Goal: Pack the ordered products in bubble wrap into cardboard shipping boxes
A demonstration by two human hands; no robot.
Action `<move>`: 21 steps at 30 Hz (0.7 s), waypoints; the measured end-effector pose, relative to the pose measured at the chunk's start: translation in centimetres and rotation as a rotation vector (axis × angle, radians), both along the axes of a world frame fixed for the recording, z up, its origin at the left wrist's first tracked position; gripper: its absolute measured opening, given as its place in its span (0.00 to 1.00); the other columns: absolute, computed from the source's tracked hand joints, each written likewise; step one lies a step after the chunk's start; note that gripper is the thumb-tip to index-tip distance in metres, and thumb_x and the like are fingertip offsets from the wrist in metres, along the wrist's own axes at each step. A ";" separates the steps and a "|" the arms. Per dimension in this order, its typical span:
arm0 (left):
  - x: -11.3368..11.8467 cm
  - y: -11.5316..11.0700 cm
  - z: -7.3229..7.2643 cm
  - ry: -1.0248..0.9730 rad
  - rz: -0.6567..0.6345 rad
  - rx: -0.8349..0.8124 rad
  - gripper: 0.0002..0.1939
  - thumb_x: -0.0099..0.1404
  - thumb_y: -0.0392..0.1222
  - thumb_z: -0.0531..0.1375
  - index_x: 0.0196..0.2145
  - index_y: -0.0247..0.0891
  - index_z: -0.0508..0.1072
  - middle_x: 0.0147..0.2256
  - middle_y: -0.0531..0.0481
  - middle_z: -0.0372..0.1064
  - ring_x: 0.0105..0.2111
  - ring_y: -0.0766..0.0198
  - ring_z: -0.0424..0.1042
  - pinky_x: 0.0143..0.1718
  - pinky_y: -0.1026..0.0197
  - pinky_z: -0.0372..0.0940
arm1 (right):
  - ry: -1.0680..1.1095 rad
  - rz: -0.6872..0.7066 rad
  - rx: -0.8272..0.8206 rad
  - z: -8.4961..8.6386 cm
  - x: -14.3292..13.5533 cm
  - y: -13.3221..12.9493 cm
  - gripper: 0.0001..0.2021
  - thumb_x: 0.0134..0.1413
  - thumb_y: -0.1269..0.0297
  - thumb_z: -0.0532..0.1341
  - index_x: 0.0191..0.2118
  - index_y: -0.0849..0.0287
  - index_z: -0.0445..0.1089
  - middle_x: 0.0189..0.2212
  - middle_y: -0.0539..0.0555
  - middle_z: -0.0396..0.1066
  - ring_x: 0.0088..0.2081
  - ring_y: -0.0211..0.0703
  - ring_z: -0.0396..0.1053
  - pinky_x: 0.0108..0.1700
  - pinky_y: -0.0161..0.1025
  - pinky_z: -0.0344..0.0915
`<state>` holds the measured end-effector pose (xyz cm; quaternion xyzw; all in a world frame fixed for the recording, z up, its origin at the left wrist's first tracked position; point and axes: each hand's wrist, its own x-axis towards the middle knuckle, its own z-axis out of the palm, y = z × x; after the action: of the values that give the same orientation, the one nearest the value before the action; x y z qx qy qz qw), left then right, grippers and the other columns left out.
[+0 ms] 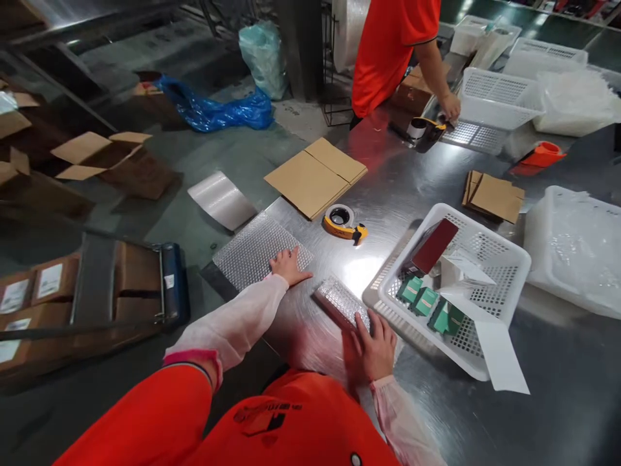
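My left hand (288, 266) lies with its fingers spread on the right part of a sheet of bubble wrap (252, 251) at the table's left edge. To its right, a narrow box wrapped in bubble wrap (339, 299) rests on the metal table. My right hand (376, 343) touches that box's near right end, fingers apart and laid over it. Beyond both hands sits a yellow tape dispenser (342, 226) with a roll of tape. A white basket (517, 259) on the right holds a dark red box (435, 246), several small green boxes (427, 301) and white papers (499, 349).
Flat cardboard (317, 176) lies behind the tape dispenser, with smaller cardboard pieces (497, 197) at the right. A person in an orange shirt (388, 52) works across the table near white baskets (502, 97). A cart with boxes (130, 278) stands on the floor at left.
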<state>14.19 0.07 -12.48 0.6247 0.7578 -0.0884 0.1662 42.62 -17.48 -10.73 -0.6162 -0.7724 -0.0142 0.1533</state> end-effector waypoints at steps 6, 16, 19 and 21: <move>-0.4 0.1 -0.1 0.001 0.000 -0.016 0.58 0.50 0.73 0.60 0.69 0.39 0.48 0.62 0.32 0.55 0.60 0.35 0.54 0.53 0.43 0.55 | -0.015 -0.001 0.019 -0.1 -0.1 0.0 0.18 0.62 0.61 0.59 0.57 0.46 0.70 0.57 0.59 0.67 0.55 0.55 0.61 0.53 0.49 0.57; -1.0 -0.1 -0.7 -0.013 0.004 0.023 0.57 0.50 0.72 0.61 0.68 0.38 0.50 0.62 0.31 0.55 0.60 0.36 0.54 0.55 0.43 0.55 | -0.004 -0.005 0.017 -0.1 -0.1 -0.1 0.18 0.63 0.61 0.59 0.57 0.46 0.69 0.57 0.59 0.67 0.55 0.55 0.61 0.53 0.49 0.56; 0.1 1.3 -0.2 -0.037 -0.064 0.092 0.54 0.53 0.67 0.61 0.68 0.36 0.50 0.63 0.31 0.52 0.62 0.36 0.51 0.58 0.42 0.51 | -0.002 -0.005 0.032 -0.1 -0.2 -0.3 0.18 0.63 0.62 0.59 0.57 0.47 0.69 0.57 0.59 0.67 0.55 0.55 0.61 0.53 0.49 0.56; 2.0 3.9 0.7 -0.077 -0.201 0.178 0.47 0.59 0.59 0.61 0.68 0.34 0.49 0.66 0.33 0.49 0.65 0.40 0.47 0.62 0.45 0.47 | -0.014 0.000 0.037 0.0 -0.4 -0.5 0.18 0.63 0.63 0.59 0.57 0.47 0.69 0.56 0.60 0.67 0.55 0.55 0.61 0.53 0.50 0.57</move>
<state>16.20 3.93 -11.75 0.7127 0.6893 -0.0128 0.1293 42.24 -17.95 -10.73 -0.6132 -0.7730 -0.0329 0.1593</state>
